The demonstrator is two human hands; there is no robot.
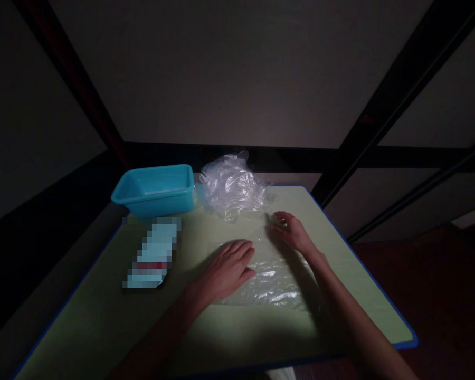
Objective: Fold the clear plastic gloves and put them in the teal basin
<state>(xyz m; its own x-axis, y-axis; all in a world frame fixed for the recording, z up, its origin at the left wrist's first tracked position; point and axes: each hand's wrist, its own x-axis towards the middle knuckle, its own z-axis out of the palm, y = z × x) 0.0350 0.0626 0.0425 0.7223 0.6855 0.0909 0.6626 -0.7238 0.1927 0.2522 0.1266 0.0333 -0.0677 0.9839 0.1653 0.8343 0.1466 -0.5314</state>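
A clear plastic bag (277, 282) lies spread on the table, creased and shiny. My left hand (231, 266) rests flat across its left part, fingers stretched out. At the bag's far right corner, my right hand (291, 229) is closed in a pinch, and the film seems to rise toward its fingertips. Further back sits a crumpled heap of clear plastic bags (235, 184), beyond both hands.
A blue plastic basin (162, 203) stands at the table's back left. In front of it lies a pale blue, blurred-out flat item (154, 253) with a red band. The pale green table (91, 322) has a blue edge; wall panels rise behind it.
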